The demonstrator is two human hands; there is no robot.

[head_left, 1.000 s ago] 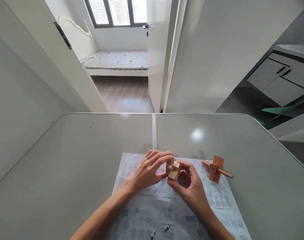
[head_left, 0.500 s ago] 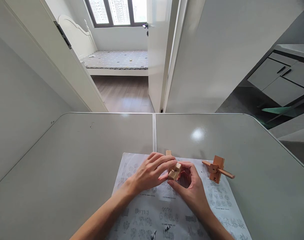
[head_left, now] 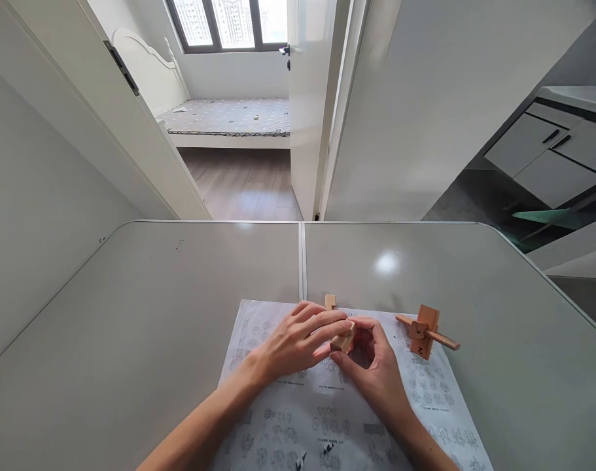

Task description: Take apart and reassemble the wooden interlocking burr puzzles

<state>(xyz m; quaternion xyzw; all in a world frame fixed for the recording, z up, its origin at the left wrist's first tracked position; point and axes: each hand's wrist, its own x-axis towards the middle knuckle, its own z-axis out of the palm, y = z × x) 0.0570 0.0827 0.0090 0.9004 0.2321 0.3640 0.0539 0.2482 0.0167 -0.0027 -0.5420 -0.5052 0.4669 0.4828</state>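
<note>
Wooden block [head_left: 343, 341] is a small, pale, notched piece, pinched between both hands over the printed sheet [head_left: 278, 418] toward the table's [head_left: 131, 314] 6 o'clock edge. From my seat I see the left hand [head_left: 295, 341] close thumb and fingertips on its left end, while the right hand [head_left: 376, 369] curls thumb and forefinger round its right end. The showing part slants from 7 toward 1 o'clock; fingers hide the rest. A wooden cross puzzle [head_left: 424, 332] stands apart at 3 o'clock, and a wooden stub [head_left: 330, 301] peeks out at 12.
</note>
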